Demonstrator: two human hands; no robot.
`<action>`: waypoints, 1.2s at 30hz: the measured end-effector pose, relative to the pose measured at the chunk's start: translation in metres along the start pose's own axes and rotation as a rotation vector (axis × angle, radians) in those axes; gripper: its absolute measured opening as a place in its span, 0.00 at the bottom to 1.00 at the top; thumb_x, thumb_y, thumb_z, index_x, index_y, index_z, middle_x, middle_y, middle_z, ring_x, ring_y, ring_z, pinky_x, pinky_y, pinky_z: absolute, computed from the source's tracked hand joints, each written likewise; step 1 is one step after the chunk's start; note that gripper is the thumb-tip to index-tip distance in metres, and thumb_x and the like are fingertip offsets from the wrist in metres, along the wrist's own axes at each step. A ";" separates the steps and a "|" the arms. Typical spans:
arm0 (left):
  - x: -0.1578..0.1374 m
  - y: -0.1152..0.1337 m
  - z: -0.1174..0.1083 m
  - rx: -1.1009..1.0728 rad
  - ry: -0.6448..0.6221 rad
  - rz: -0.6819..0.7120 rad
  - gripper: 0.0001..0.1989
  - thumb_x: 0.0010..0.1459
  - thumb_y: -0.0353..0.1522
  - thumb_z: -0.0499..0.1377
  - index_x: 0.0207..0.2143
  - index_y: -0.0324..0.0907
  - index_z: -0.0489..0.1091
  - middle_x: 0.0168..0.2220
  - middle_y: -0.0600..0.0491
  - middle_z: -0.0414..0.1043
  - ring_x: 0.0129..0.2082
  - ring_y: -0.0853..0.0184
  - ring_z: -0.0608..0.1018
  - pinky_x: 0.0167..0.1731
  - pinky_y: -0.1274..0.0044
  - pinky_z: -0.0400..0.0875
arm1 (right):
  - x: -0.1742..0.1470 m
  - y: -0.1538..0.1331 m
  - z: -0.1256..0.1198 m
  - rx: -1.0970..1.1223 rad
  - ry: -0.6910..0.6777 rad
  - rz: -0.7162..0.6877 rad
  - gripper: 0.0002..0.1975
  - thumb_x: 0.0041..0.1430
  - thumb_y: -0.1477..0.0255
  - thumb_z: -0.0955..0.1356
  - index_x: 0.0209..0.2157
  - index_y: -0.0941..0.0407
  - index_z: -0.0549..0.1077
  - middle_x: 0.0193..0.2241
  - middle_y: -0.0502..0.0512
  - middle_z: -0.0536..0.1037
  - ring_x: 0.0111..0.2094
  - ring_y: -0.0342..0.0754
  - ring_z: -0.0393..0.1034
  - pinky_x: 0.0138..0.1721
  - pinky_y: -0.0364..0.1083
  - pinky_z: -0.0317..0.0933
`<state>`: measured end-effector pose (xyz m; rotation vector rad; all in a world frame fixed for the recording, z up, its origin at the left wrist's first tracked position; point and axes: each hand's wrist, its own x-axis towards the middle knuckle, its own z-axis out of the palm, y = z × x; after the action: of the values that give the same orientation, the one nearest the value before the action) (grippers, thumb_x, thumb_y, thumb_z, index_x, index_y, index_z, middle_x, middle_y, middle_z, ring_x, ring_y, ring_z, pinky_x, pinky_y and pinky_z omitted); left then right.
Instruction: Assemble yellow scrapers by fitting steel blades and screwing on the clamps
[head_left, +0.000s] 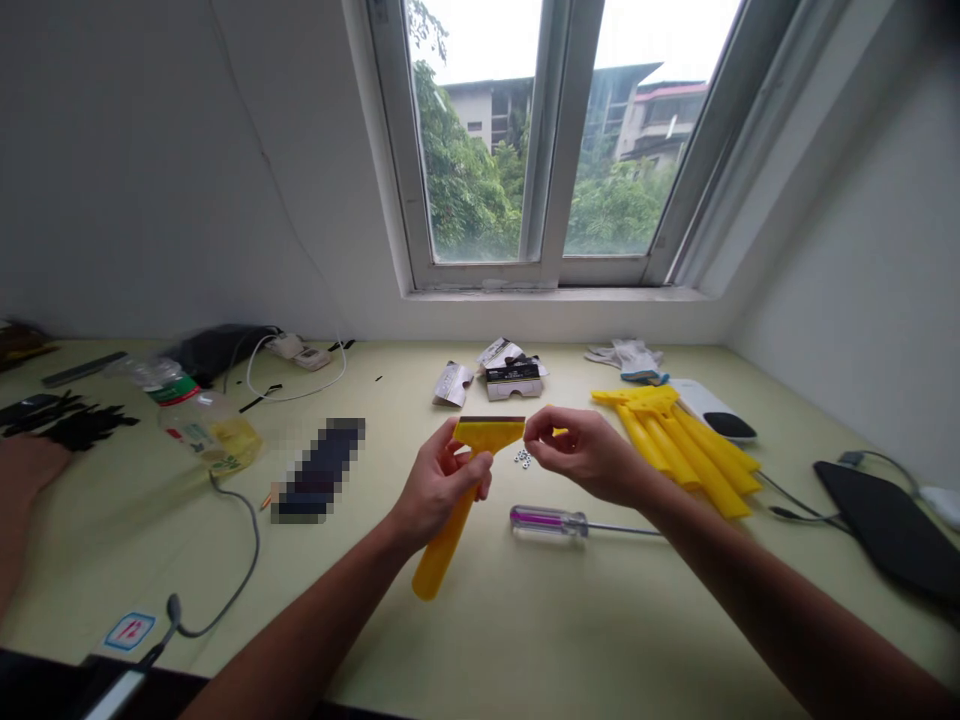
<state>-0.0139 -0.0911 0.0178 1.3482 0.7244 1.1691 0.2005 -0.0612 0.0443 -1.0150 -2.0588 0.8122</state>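
Observation:
My left hand (pixel 442 480) is wrapped round a yellow scraper (pixel 441 550), tilted with its wide head up and its handle toward me. A dark blade edge (pixel 491 420) runs along the top of the head. Close to the right corner of that head, my right hand (pixel 577 450) is closed in a pinch; what its fingertips hold, if anything, is too small to make out. Several small metal nuts (pixel 523 458) lie on the table just behind the hands. Nearer me rests a screwdriver (pixel 551 522) with a clear and purple handle, its shaft passing under my right forearm.
Several yellow scraper handles (pixel 690 450) are piled at the right, by a white device (pixel 712 410) and gloves (pixel 630 358). Opened small boxes (pixel 514 375) lie toward the window. Leftward stand a bottle (pixel 210 425) and a cable (pixel 255 545); another person's hand (pixel 34 465) is at far left.

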 end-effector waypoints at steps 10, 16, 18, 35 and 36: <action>0.000 -0.004 0.005 -0.075 -0.018 -0.030 0.12 0.58 0.34 0.61 0.42 0.41 0.63 0.37 0.54 0.67 0.23 0.77 0.71 0.26 0.79 0.65 | -0.004 -0.005 0.015 -0.221 0.083 -0.127 0.04 0.58 0.72 0.66 0.31 0.56 0.72 0.27 0.50 0.74 0.27 0.41 0.64 0.32 0.41 0.59; 0.000 -0.005 0.005 -0.128 -0.023 -0.042 0.12 0.59 0.34 0.60 0.44 0.41 0.63 0.37 0.54 0.68 0.23 0.77 0.70 0.26 0.79 0.65 | -0.004 -0.005 0.020 -0.318 0.156 -0.226 0.03 0.60 0.73 0.65 0.32 0.56 0.70 0.29 0.51 0.74 0.29 0.41 0.66 0.34 0.41 0.60; 0.000 -0.006 0.005 -0.150 -0.022 -0.048 0.13 0.59 0.35 0.60 0.45 0.42 0.63 0.38 0.53 0.68 0.23 0.77 0.70 0.26 0.80 0.64 | -0.004 -0.003 0.021 -0.327 0.170 -0.247 0.03 0.61 0.73 0.65 0.33 0.56 0.71 0.30 0.52 0.73 0.30 0.41 0.67 0.34 0.41 0.60; 0.000 -0.010 0.005 -0.240 -0.035 -0.065 0.15 0.58 0.35 0.61 0.47 0.43 0.64 0.37 0.53 0.68 0.22 0.77 0.70 0.25 0.79 0.64 | -0.002 0.000 0.021 -0.157 0.248 -0.132 0.03 0.58 0.72 0.68 0.33 0.55 0.70 0.30 0.50 0.68 0.30 0.43 0.62 0.32 0.43 0.58; 0.000 -0.010 0.005 -0.236 -0.039 -0.065 0.15 0.58 0.35 0.61 0.46 0.42 0.64 0.36 0.53 0.68 0.22 0.76 0.70 0.25 0.79 0.64 | -0.002 0.001 0.022 -0.115 0.244 -0.089 0.04 0.57 0.71 0.69 0.33 0.55 0.68 0.29 0.49 0.67 0.30 0.42 0.61 0.31 0.43 0.58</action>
<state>-0.0071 -0.0915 0.0086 1.1394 0.5787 1.1361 0.1845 -0.0669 0.0306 -1.0228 -1.9415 0.5029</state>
